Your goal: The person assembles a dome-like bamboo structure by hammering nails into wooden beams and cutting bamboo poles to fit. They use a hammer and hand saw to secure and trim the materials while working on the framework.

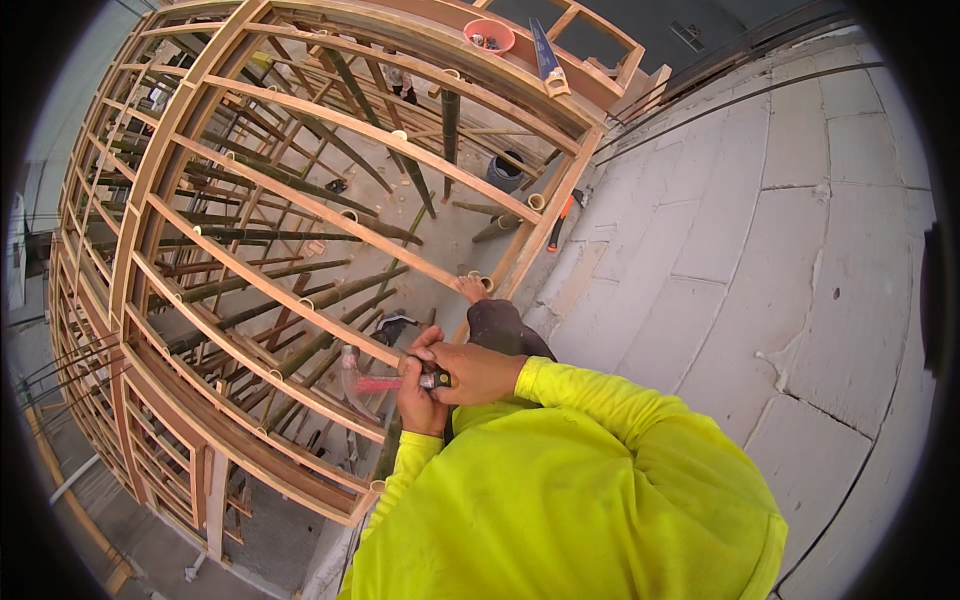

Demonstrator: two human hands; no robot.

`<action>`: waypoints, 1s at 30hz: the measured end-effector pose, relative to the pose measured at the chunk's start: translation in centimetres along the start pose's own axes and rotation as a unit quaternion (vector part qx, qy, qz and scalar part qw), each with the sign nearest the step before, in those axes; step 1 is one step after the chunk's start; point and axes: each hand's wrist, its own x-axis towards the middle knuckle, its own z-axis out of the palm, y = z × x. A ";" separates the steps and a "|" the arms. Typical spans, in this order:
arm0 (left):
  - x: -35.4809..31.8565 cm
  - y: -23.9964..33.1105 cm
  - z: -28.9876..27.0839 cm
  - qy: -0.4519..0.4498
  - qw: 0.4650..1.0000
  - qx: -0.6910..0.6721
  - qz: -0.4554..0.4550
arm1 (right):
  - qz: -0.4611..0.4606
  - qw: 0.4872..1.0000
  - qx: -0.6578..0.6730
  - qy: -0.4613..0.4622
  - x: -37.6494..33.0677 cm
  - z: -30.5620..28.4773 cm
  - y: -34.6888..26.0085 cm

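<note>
I look down from a height on a wooden lattice frame of pale beams. My left hand and my right hand are both closed on a hammer with a red handle, whose metal head sits just left of my hands near a beam. Both arms wear bright yellow sleeves. A bare foot and dark trouser leg rest on the edge of the frame just beyond my hands.
Bamboo poles prop the frame from below. A pink bowl and a handsaw lie on the frame's far top. A concrete slab spreads to the right. An orange-handled tool lies at the slab's edge.
</note>
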 end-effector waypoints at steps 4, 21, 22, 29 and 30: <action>2.0 -2.2 0.9 -0.030 0.999 -0.002 -0.044 | 0.064 0.996 -0.054 -0.026 -1.0 -3.7 -0.2; 2.3 1.0 -13.8 0.255 0.867 0.386 -0.185 | 0.302 0.791 0.148 0.510 -19.5 -23.3 8.8; 1.5 1.6 -14.3 0.305 0.829 0.426 -0.197 | 0.305 0.772 0.140 0.540 -21.0 -24.4 8.7; -1.6 4.3 -23.9 0.281 0.703 0.601 -0.256 | 0.264 0.701 0.127 0.650 -26.0 -29.7 9.3; -0.8 4.2 -21.4 0.263 0.718 0.605 -0.224 | 0.258 0.692 0.140 0.659 -26.3 -29.5 9.6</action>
